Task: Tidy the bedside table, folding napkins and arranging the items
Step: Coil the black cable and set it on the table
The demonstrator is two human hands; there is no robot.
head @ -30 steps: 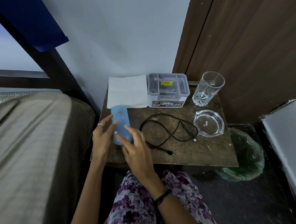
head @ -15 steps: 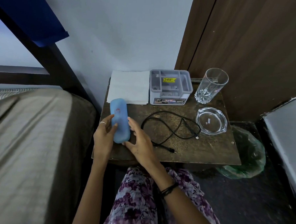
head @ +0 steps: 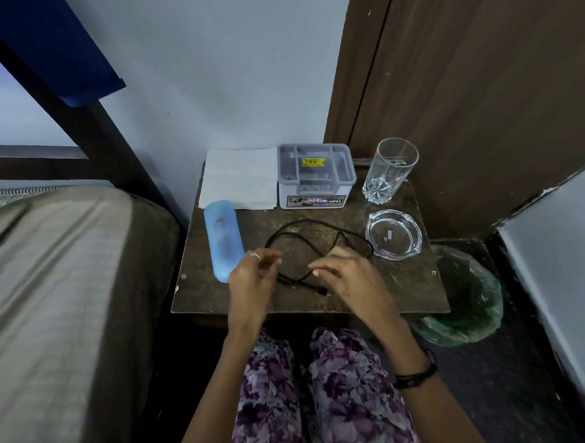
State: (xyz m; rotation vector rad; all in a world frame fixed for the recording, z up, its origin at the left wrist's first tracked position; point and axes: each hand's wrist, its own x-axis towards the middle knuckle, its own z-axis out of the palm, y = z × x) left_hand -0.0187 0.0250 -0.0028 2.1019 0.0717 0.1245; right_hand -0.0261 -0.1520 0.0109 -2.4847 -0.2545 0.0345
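A dark wooden bedside table holds a folded white napkin at the back left and a grey plastic organiser box beside it. A light blue case lies lengthwise along the left side. A black cable loops across the middle. My left hand and my right hand hover over the cable's near end, fingers apart and slightly curled, holding nothing. The left hand covers the case's near tip.
A tall drinking glass stands at the back right, with a glass ashtray in front of it. A green-lined bin sits on the floor right of the table. The bed borders the left side; a wooden door stands behind.
Both hands have let go of the blue case, which now lies straight along the table's left side. The hands have shifted right, over the black cable.
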